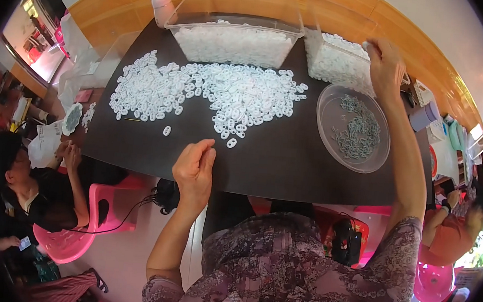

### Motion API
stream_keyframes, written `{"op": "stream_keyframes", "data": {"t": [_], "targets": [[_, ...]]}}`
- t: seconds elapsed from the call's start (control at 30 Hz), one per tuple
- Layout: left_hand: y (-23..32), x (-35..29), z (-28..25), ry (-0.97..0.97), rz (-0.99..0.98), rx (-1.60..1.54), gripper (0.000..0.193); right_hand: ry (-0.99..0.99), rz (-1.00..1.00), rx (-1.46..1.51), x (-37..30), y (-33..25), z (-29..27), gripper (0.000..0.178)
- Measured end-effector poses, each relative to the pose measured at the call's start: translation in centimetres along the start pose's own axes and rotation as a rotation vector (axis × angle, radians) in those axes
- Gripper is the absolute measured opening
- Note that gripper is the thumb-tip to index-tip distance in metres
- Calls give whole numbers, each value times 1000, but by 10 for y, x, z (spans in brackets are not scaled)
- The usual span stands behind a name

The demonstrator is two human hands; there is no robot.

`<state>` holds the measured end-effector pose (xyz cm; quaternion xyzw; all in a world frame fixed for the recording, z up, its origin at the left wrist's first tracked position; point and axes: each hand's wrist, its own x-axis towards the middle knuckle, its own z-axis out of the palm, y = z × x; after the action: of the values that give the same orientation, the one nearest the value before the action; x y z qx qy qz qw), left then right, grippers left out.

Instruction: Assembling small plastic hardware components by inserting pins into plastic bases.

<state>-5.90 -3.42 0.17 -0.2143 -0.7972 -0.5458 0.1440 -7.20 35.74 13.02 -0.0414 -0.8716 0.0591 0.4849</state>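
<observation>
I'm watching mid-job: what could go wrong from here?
The right hand is at the smaller clear plastic bin heaped with small white pieces; a knock could spill some.

The bare right forearm runs beside the round clear plastic tray of tiny grey-green pieces; a bump might scatter them.

A loose white oval two-holed piece lies near the left hand and might be brushed off the dark table.

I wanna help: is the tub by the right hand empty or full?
Not empty: white pieces show through the clear tub; I can't tell if it's brim-full.
</observation>
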Motion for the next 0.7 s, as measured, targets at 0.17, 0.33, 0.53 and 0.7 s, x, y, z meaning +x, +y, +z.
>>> {"op": "stream_keyframes", "data": {"t": [0.17, 0.33, 0.53, 0.7], "targets": [[8, 15, 15, -39, 305, 303, 19, -17, -39, -104, -9, -6, 11, 24], [-2, 26, 44, -92, 468, 511, 23, -27, -263, 61, -44, -66, 2, 21], [-2, 35, 54, -212, 487, 577, 17, -89, -266, 141, -63, -71, -14, 16], [-5, 36, 53, -230, 588, 732, 16, -153, -192, 200, -78, -56, -21, 12]]}}
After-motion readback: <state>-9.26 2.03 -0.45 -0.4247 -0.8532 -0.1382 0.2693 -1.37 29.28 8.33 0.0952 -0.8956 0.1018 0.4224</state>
